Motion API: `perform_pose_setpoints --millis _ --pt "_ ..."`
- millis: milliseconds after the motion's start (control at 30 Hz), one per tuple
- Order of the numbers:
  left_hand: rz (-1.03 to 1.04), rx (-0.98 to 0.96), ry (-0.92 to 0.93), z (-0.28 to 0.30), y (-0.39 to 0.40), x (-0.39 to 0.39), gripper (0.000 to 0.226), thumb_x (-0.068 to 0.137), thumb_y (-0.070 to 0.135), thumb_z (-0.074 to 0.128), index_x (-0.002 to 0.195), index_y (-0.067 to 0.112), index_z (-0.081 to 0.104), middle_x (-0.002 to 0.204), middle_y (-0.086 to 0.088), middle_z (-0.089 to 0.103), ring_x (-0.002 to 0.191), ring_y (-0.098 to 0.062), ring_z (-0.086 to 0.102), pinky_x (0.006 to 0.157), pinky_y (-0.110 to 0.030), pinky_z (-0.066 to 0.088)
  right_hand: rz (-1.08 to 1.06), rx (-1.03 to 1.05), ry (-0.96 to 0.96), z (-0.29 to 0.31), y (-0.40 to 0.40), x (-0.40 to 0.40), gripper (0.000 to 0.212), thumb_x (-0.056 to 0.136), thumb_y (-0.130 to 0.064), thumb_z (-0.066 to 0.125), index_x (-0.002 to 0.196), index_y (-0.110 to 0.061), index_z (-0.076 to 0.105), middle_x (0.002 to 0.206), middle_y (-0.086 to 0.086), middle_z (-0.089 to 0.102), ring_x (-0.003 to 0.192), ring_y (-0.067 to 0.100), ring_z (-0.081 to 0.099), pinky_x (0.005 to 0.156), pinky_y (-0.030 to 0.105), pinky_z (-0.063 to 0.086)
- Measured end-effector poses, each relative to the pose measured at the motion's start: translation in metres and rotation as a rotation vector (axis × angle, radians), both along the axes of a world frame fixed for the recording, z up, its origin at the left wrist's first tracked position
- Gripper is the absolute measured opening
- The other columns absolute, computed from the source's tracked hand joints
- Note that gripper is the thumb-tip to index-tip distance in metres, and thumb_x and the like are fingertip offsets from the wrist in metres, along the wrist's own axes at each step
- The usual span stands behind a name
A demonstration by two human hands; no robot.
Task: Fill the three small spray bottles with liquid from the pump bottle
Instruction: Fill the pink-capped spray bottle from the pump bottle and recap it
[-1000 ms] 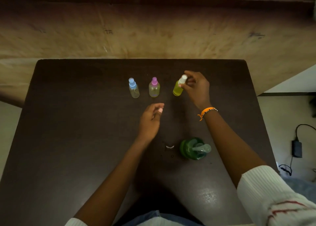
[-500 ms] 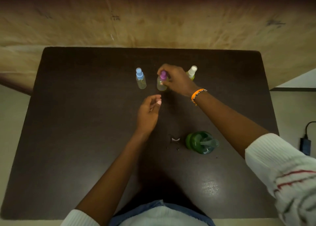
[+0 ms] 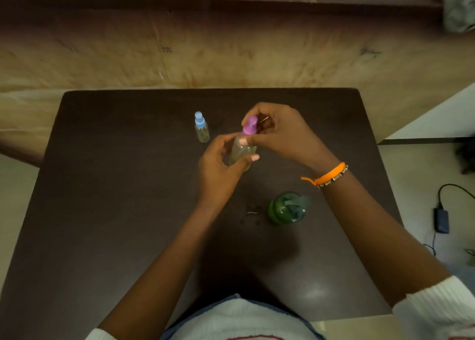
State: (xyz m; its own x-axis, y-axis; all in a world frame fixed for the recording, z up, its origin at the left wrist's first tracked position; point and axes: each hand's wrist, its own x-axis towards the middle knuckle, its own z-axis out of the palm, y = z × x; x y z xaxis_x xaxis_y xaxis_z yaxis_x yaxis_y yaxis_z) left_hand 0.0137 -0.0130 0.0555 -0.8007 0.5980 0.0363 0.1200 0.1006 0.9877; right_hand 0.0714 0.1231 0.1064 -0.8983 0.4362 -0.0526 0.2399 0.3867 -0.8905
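Observation:
The small spray bottle with the purple cap (image 3: 244, 148) is lifted above the dark table (image 3: 115, 185), tilted a little. My left hand (image 3: 221, 170) grips its clear body. My right hand (image 3: 280, 134) pinches the purple cap at the top. The blue-capped spray bottle (image 3: 201, 127) stands upright to the left of my hands. The white-capped bottle with yellow-green liquid is hidden behind my right hand. The green pump bottle (image 3: 288, 208) stands nearer to me, under my right forearm.
A tiny white scrap (image 3: 252, 213) and some dark specks lie left of the pump bottle. A black charger with a cable (image 3: 441, 220) lies on the floor at the right. A worn wall runs behind the table's far edge.
My right hand left the white-capped bottle, took the purple-capped one and brought it toward me. My left hand rose and took hold of its body.

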Motion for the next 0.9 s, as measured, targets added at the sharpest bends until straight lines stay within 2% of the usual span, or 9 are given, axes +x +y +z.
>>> perform_pose_setpoints --millis 100,200,333,467,533,600,700,800,900 --pt "0.05 0.04 0.097 0.021 -0.006 0.012 0.04 0.061 0.017 0.084 0.092 0.017 0.059 0.087 0.014 0.062 0.078 0.005 0.058 0.069 -0.008 0.043 -0.231 -0.073 0.063 0.014 -0.02 0.017 0.028 0.067 -0.01 0.085 0.074 -0.018 0.059 0.071 -0.002 0.062 0.064 0.006 0.056 0.063 0.02 0.049" --pt "0.062 0.012 0.217 0.033 -0.012 0.021 0.044 0.057 0.026 0.086 0.087 0.013 0.057 0.082 0.013 0.06 0.075 0.004 0.056 0.065 -0.01 0.043 -0.358 -0.11 0.121 0.022 -0.039 0.031 0.026 0.067 -0.021 0.086 0.075 -0.014 0.062 0.074 0.011 0.066 0.068 0.018 0.061 0.061 0.035 0.054" --pt "0.069 0.011 0.248 0.044 -0.021 0.033 0.046 0.053 0.047 0.073 0.079 0.014 0.056 0.073 0.014 0.061 0.069 0.0 0.058 0.059 -0.015 0.044 -0.45 -0.055 0.217 0.031 -0.061 0.044 0.024 0.071 -0.022 0.084 0.069 -0.021 0.061 0.067 -0.002 0.064 0.064 0.01 0.061 0.062 0.032 0.055" --pt "-0.06 0.035 0.222 0.047 -0.031 0.036 0.036 0.059 0.033 0.08 0.081 0.013 0.059 0.074 0.013 0.064 0.069 -0.001 0.061 0.059 -0.012 0.045 -0.418 0.003 0.281 0.029 -0.071 0.058 0.014 0.076 -0.017 0.08 0.078 -0.017 0.066 0.069 -0.004 0.066 0.064 0.008 0.063 0.059 0.024 0.053" --pt "-0.181 0.061 0.183 0.048 -0.037 0.03 0.035 0.061 0.029 0.082 0.087 0.016 0.062 0.079 0.008 0.067 0.074 -0.005 0.064 0.066 -0.019 0.05 -0.336 -0.004 0.307 0.031 -0.073 0.066 0.013 0.078 -0.011 0.076 0.089 -0.013 0.069 0.077 -0.002 0.069 0.07 0.01 0.065 0.065 0.025 0.054" --pt "-0.286 0.104 0.158 0.049 -0.042 0.024 0.036 0.06 0.03 0.081 0.09 0.022 0.063 0.084 0.008 0.069 0.081 -0.009 0.065 0.073 -0.023 0.052 -0.183 -0.064 0.341 0.037 -0.07 0.074 0.024 0.081 -0.005 0.071 0.104 -0.011 0.068 0.091 -0.002 0.07 0.085 0.01 0.068 0.078 0.026 0.055" --pt "-0.308 0.158 0.099 0.049 -0.045 0.03 0.036 0.059 0.025 0.082 0.09 0.026 0.063 0.083 0.013 0.069 0.079 -0.006 0.064 0.072 -0.02 0.051 0.013 -0.208 0.335 0.046 -0.061 0.086 0.05 0.086 0.004 0.063 0.13 -0.012 0.049 0.11 0.004 0.068 0.108 0.014 0.066 0.09 0.03 0.054" --pt "-0.266 0.159 0.133 0.046 -0.043 0.039 0.034 0.059 0.033 0.078 0.088 0.021 0.063 0.083 0.006 0.066 0.078 -0.02 0.062 0.071 -0.034 0.05 -0.116 -0.086 0.25 0.041 -0.068 0.082 0.066 0.075 -0.011 0.079 0.132 -0.019 0.045 0.109 -0.002 0.063 0.099 0.015 0.063 0.085 0.036 0.056" --pt "-0.256 0.156 0.161 0.045 -0.042 0.043 0.034 0.061 0.034 0.076 0.088 0.017 0.062 0.082 0.002 0.064 0.076 -0.015 0.057 0.068 -0.032 0.047 -0.259 0.009 0.3 0.032 -0.081 0.074 0.056 0.07 -0.016 0.084 0.116 -0.02 0.05 0.091 -0.006 0.057 0.081 0.005 0.056 0.075 0.029 0.052"
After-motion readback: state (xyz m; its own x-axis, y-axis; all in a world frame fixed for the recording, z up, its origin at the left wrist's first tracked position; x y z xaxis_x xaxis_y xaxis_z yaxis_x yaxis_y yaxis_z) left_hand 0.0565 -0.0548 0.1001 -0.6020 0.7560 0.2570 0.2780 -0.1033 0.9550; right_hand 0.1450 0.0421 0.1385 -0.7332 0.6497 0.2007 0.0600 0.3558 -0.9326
